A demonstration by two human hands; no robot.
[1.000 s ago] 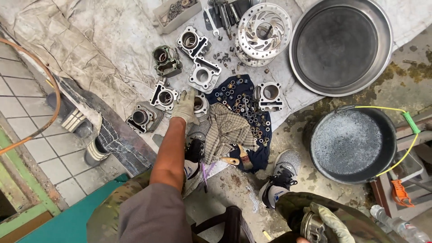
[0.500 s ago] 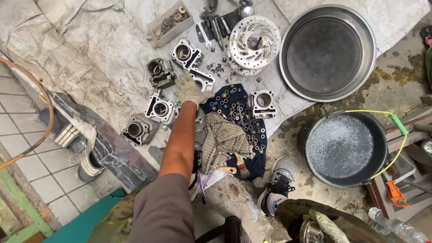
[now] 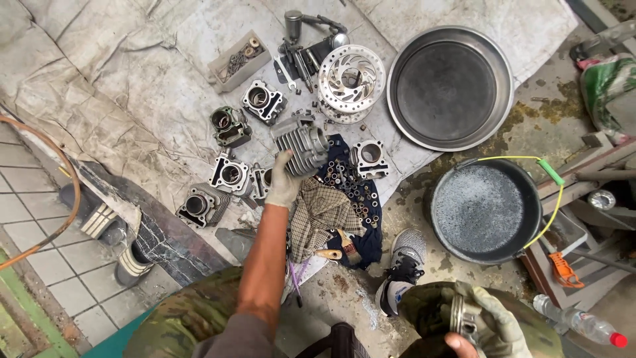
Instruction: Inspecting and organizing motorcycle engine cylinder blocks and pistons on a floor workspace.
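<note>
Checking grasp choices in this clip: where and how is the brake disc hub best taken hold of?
Probably by the brake disc hub's outer rim, coming from above: it lies flat on the tarp, disc face up, and the rim toward the round pan looks free, while tools crowd its other side.

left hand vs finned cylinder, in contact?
Touching. The head view shows the gloved left hand wrapped around the lower end of the finned cylinder, lifting it above the tarp.

Cut-off edges and small parts too fine to read

At the lower right, the right hand [image 3: 487, 325] is clipped by the bottom edge; the green sack [image 3: 613, 89] at upper right runs off frame; small parts on the dark cloth [image 3: 351, 192] are too tiny to identify.
</note>
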